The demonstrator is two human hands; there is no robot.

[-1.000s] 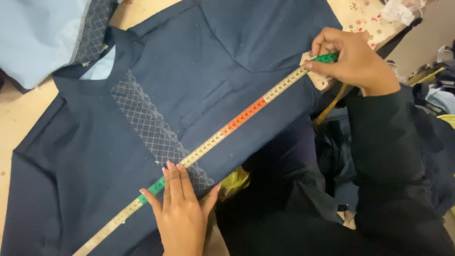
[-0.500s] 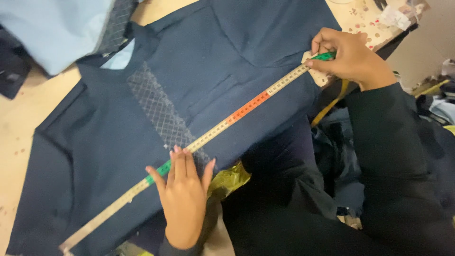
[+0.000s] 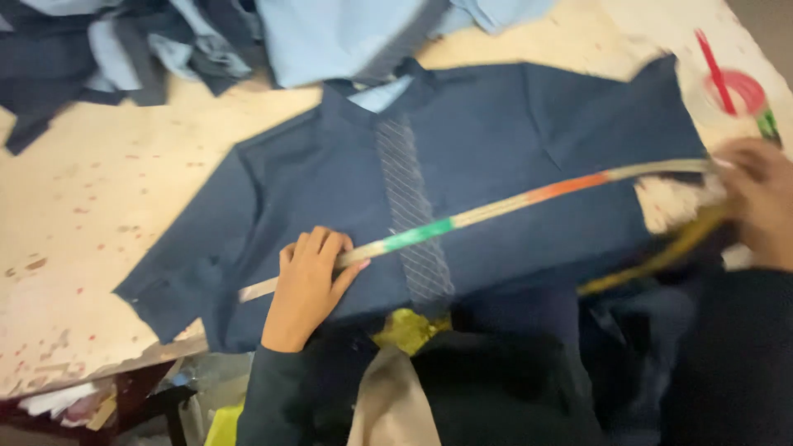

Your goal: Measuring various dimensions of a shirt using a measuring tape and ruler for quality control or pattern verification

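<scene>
navy garment [image 3: 512, 165] is spread flat on the pale, stained bench [image 3: 99, 223], collar toward the far edge, with a grey diamond-patterned placket [image 3: 410, 215] running down its middle. in the head view, a measuring tape [image 3: 496, 208] is stretched slantwise across the chest, from near the lower left sleeve up to the right edge of the cloth; green and orange stretches are seen along it. the tape is pressed down on the fabric by the left hand [image 3: 307, 285], whose grip is flat and open, fingers laid out over the tape just left of the placket. the far end of the tape is met by the right hand [image 3: 760, 198] at the right edge of the frame; that hand is blurred, and whether its grip is closed on the tape cannot be told. a clear cup with a red straw [image 3: 731, 91] is seen just beyond the right hand. light blue and dark cloths [image 3: 248, 37] are heaped along the far side of the bench. a yellowish scrap [image 3: 409, 329] lies at the garment's near hem.
</scene>
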